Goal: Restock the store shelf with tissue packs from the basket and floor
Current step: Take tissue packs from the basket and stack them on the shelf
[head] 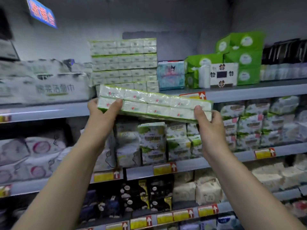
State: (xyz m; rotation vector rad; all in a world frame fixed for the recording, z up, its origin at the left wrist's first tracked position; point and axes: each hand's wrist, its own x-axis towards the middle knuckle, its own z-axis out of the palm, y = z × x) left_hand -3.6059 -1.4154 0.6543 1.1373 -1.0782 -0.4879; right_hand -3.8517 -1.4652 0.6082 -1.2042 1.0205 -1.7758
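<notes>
Head view: restocking partly done, with one tissue pack (154, 103) held at the upper shelf (240, 93).

A stack of matching packs (124, 63) several layers high already stands on that shelf. By my judgement placement is well advanced, though the held pack is not yet set down. The basket and floor are out of view, so the remaining stock cannot be assessed. The long pack sits just in front of the shelf edge and the stack's base, tilted with its left end higher. Both arms are raised and extended. The left hand (103, 112) grips the left end and the right hand (207, 120) grips the right end, each with its thumb on the front face and its fingers wrapped behind.
</notes>
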